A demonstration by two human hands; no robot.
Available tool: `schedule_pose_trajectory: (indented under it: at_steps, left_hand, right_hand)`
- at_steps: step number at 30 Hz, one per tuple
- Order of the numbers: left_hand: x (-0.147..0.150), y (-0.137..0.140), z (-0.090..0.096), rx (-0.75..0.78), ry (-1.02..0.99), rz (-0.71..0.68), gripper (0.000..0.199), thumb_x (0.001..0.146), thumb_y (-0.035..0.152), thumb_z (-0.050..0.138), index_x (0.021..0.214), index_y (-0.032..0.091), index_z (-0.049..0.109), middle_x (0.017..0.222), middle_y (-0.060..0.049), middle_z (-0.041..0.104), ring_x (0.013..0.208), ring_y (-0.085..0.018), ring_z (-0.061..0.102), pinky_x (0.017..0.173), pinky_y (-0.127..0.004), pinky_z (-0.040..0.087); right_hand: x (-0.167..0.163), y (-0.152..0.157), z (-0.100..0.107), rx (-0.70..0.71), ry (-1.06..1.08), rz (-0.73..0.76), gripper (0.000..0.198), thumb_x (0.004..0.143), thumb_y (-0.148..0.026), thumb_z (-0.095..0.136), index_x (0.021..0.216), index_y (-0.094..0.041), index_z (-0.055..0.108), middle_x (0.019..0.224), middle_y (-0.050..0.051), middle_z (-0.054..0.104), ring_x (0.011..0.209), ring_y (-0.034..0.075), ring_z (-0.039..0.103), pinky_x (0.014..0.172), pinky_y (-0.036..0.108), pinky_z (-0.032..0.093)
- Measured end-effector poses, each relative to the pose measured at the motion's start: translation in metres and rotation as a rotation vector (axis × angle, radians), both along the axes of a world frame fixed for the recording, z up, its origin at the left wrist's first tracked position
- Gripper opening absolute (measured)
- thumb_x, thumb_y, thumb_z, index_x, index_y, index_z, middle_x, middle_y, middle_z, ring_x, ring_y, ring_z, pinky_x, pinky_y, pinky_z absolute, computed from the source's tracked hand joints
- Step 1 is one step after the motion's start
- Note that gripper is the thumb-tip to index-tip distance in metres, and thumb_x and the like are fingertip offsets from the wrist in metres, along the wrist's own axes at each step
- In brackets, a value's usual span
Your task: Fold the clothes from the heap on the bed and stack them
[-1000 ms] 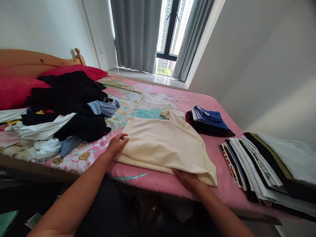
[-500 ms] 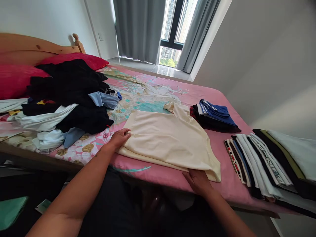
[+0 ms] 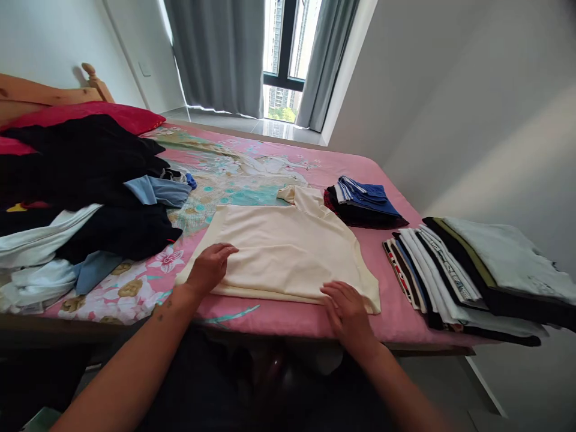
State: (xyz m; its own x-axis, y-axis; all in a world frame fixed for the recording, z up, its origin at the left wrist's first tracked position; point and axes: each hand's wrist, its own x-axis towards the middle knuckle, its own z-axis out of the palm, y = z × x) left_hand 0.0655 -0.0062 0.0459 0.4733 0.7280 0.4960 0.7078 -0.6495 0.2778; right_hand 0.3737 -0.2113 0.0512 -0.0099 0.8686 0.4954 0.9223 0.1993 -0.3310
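Note:
A cream T-shirt lies spread on the pink bedding in front of me, its near side folded over and one sleeve showing at the far edge. My left hand is over the shirt's left part, fingers stretched to the right, with no cloth gripped. At the near edge, toward the right, my right hand has its fingers apart over the fabric. Whether either hand presses on the cloth I cannot tell.
Left of the shirt is a loose heap of dark, white and blue clothes. Beyond its right shoulder lies a small folded stack. A long row of folded clothes lines the bed's right side. The bed's wooden edge runs close to my legs.
My left hand has let go of the shirt's left edge and moved inward over it. My right hand has come out from under the near edge onto its top. The view has shifted right.

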Motion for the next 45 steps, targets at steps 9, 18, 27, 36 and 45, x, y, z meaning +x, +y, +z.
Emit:
schedule_pose_trajectory:
  at_steps: [9, 18, 27, 36, 45]
  left_hand:
    - [-0.003, 0.003, -0.058, -0.227, 0.530, 0.048, 0.064, 0.084, 0.054, 0.042, 0.139, 0.021, 0.042, 0.150, -0.007, 0.029, 0.141, -0.030, 0.018, 0.112, -0.055, 0.003]
    - [-0.001, 0.000, -0.051, -0.189, 0.434, 0.076, 0.060, 0.080, 0.054, 0.049, 0.131, 0.022, 0.052, 0.145, -0.009, 0.039, 0.139, -0.031, 0.023, 0.112, -0.055, 0.006]
    - [0.135, -0.025, -0.001, -0.121, 0.249, -0.509, 0.042, 0.095, 0.031, 0.029, 0.130, 0.024, 0.051, 0.141, -0.005, 0.046, 0.136, -0.018, 0.033, 0.114, -0.043, 0.020]
    - [0.176, 0.003, -0.057, -0.307, 0.376, -0.292, 0.066, 0.089, 0.060, 0.028, 0.147, 0.028, 0.023, 0.155, -0.004, 0.016, 0.143, -0.025, 0.012, 0.113, -0.055, -0.003]
    - [0.183, -0.004, -0.043, -0.287, 0.431, -0.254, 0.065, 0.090, 0.057, 0.030, 0.146, 0.024, 0.027, 0.154, -0.006, 0.018, 0.142, -0.026, 0.013, 0.112, -0.056, 0.002]
  right_hand:
    - [0.018, 0.066, -0.056, -0.509, -0.243, -0.105, 0.065, 0.090, -0.056, 0.034, 0.146, -0.023, 0.024, 0.153, 0.003, 0.016, 0.142, 0.023, 0.012, 0.114, 0.051, 0.002]
    - [0.045, 0.042, -0.053, -0.565, -0.224, -0.236, 0.066, 0.092, -0.055, 0.025, 0.148, -0.019, 0.020, 0.153, 0.006, 0.015, 0.142, 0.023, 0.009, 0.113, 0.051, 0.000]
    - [0.014, 0.054, -0.034, -0.314, -0.209, -0.076, 0.055, 0.096, -0.047, 0.025, 0.140, -0.018, 0.037, 0.150, 0.006, 0.027, 0.141, 0.022, 0.016, 0.114, 0.050, 0.000]
    - [0.053, 0.037, -0.078, -0.382, -0.244, -0.166, 0.063, 0.093, -0.051, 0.029, 0.147, -0.018, 0.022, 0.153, 0.006, 0.017, 0.142, 0.023, 0.011, 0.114, 0.048, 0.002]
    - [0.046, 0.039, -0.066, -0.386, -0.228, -0.178, 0.063, 0.093, -0.052, 0.028, 0.146, -0.017, 0.026, 0.152, 0.008, 0.020, 0.141, 0.023, 0.013, 0.113, 0.049, 0.002]
